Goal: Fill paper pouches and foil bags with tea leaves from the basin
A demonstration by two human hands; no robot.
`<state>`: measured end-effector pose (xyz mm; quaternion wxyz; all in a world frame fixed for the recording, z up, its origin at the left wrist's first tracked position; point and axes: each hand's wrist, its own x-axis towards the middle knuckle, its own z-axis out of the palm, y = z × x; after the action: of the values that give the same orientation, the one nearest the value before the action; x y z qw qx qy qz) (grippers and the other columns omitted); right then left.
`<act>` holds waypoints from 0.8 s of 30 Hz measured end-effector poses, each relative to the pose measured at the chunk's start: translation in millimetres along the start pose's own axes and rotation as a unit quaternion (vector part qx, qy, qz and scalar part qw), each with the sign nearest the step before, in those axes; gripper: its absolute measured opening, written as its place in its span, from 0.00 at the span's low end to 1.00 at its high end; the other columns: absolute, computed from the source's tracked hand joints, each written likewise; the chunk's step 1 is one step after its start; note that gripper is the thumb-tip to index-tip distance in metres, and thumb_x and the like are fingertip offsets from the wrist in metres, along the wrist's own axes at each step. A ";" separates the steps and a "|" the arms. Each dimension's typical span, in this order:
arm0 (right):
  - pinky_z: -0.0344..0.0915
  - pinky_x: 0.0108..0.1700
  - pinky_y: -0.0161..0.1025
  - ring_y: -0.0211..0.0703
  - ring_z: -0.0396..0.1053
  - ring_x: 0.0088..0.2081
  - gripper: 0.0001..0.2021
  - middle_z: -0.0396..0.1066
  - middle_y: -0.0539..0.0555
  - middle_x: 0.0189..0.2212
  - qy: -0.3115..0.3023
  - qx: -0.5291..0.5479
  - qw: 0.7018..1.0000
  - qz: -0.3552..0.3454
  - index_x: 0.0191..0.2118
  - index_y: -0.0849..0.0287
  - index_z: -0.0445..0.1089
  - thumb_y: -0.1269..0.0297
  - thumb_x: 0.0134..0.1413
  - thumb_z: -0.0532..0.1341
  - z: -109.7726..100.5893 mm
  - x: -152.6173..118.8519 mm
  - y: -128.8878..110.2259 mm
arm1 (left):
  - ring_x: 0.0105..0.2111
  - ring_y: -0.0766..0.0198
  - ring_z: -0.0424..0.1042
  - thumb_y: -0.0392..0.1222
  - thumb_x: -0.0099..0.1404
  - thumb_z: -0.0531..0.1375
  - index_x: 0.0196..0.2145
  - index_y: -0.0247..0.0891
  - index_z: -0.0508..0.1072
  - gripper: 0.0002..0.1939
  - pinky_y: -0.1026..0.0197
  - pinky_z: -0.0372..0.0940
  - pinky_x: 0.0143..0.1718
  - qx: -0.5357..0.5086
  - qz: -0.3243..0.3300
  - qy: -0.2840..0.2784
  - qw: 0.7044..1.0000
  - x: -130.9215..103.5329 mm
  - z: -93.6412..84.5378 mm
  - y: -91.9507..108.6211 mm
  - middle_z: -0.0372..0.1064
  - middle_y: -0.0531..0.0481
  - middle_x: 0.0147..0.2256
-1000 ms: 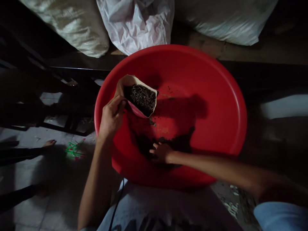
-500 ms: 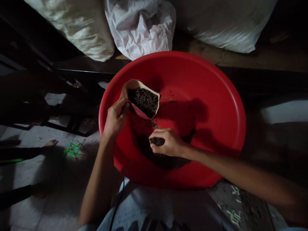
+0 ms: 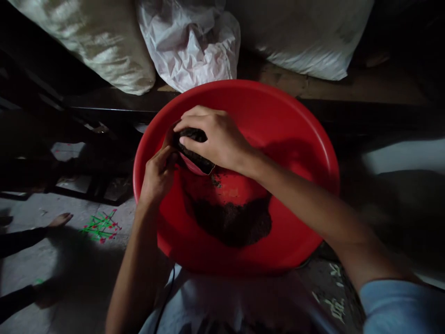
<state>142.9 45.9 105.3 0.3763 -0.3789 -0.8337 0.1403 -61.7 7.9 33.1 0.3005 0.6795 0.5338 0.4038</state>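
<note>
Small paper-like bag point(image 3: 192, 163), pink outside, sits in the left part of the basin, mouth up and tilted toward the camera; can't tell whether its base touches the basin or hangs clear. Dark loose material point(image 3: 206, 162) shows in its mouth. Left hand point(image 3: 158, 174): grip clamped on the bag's near-left edge, thumb and fingers pinched together. Right hand point(image 3: 217, 137): over the mouth, palm down, thumb and fingers curved and apart, dark stuff showing between them; can't tell if the grip is closed on a clump or just hovering over the fill. Right forearm crosses the basin from the lower right. Red basin point(image 3: 222, 260): wide, round, near side up against the person's clothing. Dark heap point(image 3: 236, 222) of the same-looking stuff lies in its near half, with a few crumbs between heap and bag. Past the far rim: wooden ledge point(image 3: 375, 88) with a crumpled white sack point(image 3: 194, 51) in the middle, one pale sack point(image 3: 111, 51) left, another point(image 3: 306, 41) right. Floor point(image 3: 31, 204), left: green sticks point(image 3: 100, 226) with red bits, piled loosely; another person's bare foot point(image 3: 60, 220) beside them. Lower right: pale scraps point(image 3: 335, 306).
</note>
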 end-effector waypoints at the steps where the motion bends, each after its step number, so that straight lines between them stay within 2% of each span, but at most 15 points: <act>1: 0.68 0.57 0.40 0.42 0.74 0.50 0.07 0.78 0.52 0.47 0.030 0.009 0.999 0.007 0.45 0.56 0.79 0.70 0.65 0.63 -4.0 -7.5 2.3 | 0.35 0.63 0.69 0.45 0.74 0.56 0.35 0.39 0.72 0.11 0.63 0.67 0.36 0.003 -0.003 -0.003 1.000 0.3 -0.1 0.4 0.70 0.50 0.35; 4: 0.69 0.54 0.42 0.44 0.75 0.47 0.11 0.78 0.54 0.44 0.149 0.009 0.986 0.080 0.44 0.56 0.78 0.62 0.72 0.57 -23.9 -44.3 9.2 | 0.34 0.64 0.69 0.44 0.74 0.55 0.36 0.40 0.72 0.10 0.64 0.67 0.34 0.001 -0.006 -0.010 1.000 0.4 0.3 -1.0 0.69 0.50 0.35; 6: 0.69 0.53 0.44 0.45 0.75 0.46 0.16 0.78 0.55 0.41 0.185 0.002 0.972 0.146 0.43 0.56 0.78 0.57 0.74 0.54 -34.7 -73.9 16.1 | 0.35 0.64 0.69 0.43 0.75 0.54 0.37 0.40 0.71 0.09 0.64 0.66 0.35 0.000 0.001 -0.005 1.000 -1.0 1.7 -3.7 0.68 0.51 0.35; 8: 0.69 0.51 0.44 0.46 0.76 0.45 0.21 0.79 0.55 0.40 0.165 0.015 0.962 0.217 0.43 0.56 0.78 0.51 0.74 0.52 -37.4 -99.4 21.7 | 0.35 0.64 0.67 0.42 0.75 0.54 0.36 0.40 0.70 0.09 0.63 0.64 0.36 0.006 0.013 0.007 1.000 -3.9 4.1 -6.2 0.66 0.51 0.34; 10: 0.69 0.45 0.42 0.46 0.76 0.41 0.25 0.79 0.55 0.39 0.110 0.038 0.950 0.289 0.49 0.56 0.78 0.44 0.72 0.52 -31.3 -113.6 22.8 | 0.34 0.64 0.66 0.42 0.76 0.54 0.36 0.40 0.69 0.10 0.63 0.63 0.36 0.008 0.022 0.021 1.000 -7.6 6.9 -7.5 0.65 0.51 0.33; 12: 0.67 0.40 0.41 0.46 0.76 0.38 0.29 0.79 0.55 0.38 0.058 0.037 0.942 0.330 0.57 0.56 0.75 0.39 0.68 0.55 -19.4 -111.7 20.3 | 0.34 0.64 0.65 0.42 0.76 0.54 0.36 0.40 0.69 0.09 0.62 0.62 0.37 0.016 0.034 0.026 0.999 -10.4 9.3 -7.3 0.64 0.51 0.33; 14: 0.65 0.38 0.40 0.46 0.74 0.36 0.27 0.79 0.55 0.37 0.021 0.003 0.947 0.320 0.58 0.56 0.74 0.41 0.66 0.60 -7.6 -94.2 19.1 | 0.35 0.63 0.66 0.41 0.76 0.54 0.37 0.40 0.70 0.09 0.61 0.62 0.38 0.037 0.057 0.030 0.997 -11.3 10.5 -5.4 0.65 0.51 0.34; 16: 0.61 0.37 0.39 0.43 0.71 0.33 0.17 0.77 0.54 0.33 0.000 -0.034 0.953 0.301 0.47 0.57 0.79 0.50 0.67 0.60 -2.5 -68.3 22.7 | 0.36 0.62 0.66 0.41 0.76 0.54 0.38 0.40 0.72 0.09 0.61 0.63 0.38 0.043 0.073 0.038 0.996 -10.7 9.8 -1.2 0.65 0.50 0.36; 17: 0.59 0.35 0.38 0.41 0.68 0.30 0.15 0.75 0.53 0.29 -0.005 -0.044 0.954 0.296 0.38 0.58 0.78 0.54 0.68 0.60 -3.8 -55.6 25.8 | 0.36 0.62 0.66 0.41 0.76 0.54 0.38 0.40 0.72 0.09 0.61 0.64 0.37 0.027 0.071 0.045 0.996 -10.5 8.8 1.9 0.65 0.49 0.37; 18: 0.57 0.34 0.38 0.39 0.65 0.27 0.16 0.72 0.51 0.24 -0.005 -0.047 0.955 0.294 0.30 0.59 0.75 0.58 0.68 0.60 -7.8 -44.6 28.8 | 0.37 0.63 0.67 0.42 0.76 0.54 0.38 0.40 0.72 0.10 0.62 0.65 0.35 0.003 0.063 0.051 0.997 -10.7 7.4 5.7 0.65 0.49 0.38; 20: 0.55 0.32 0.37 0.36 0.61 0.24 0.20 0.67 0.48 0.19 0.024 -0.030 0.957 0.287 0.22 0.59 0.69 0.62 0.68 0.60 -22.2 -31.5 31.5 | 0.37 0.63 0.68 0.43 0.76 0.54 0.37 0.40 0.72 0.11 0.64 0.66 0.33 -0.045 0.052 0.062 0.996 -13.2 4.6 14.2 0.65 0.49 0.39; 22: 0.57 0.32 0.36 0.36 0.63 0.23 0.19 0.67 0.48 0.18 0.079 -0.015 0.961 0.265 0.24 0.59 0.70 0.61 0.69 0.59 -38.9 -31.5 27.4 | 0.37 0.63 0.69 0.42 0.77 0.54 0.36 0.40 0.72 0.11 0.63 0.67 0.35 -0.046 0.065 0.075 0.994 -18.6 4.0 22.2 0.66 0.49 0.38; 24: 0.60 0.34 0.37 0.38 0.67 0.25 0.17 0.71 0.49 0.21 0.118 -0.040 0.961 0.248 0.29 0.59 0.74 0.60 0.70 0.58 -50.4 -42.0 17.9 | 0.36 0.63 0.68 0.40 0.77 0.54 0.36 0.40 0.71 0.10 0.62 0.66 0.38 -0.029 0.073 0.084 0.993 -25.4 7.8 27.1 0.66 0.50 0.37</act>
<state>207.4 24.4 108.2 0.4098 -0.6024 -0.6684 0.1497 -44.5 -23.3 46.1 0.2436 0.6717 0.4940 0.4954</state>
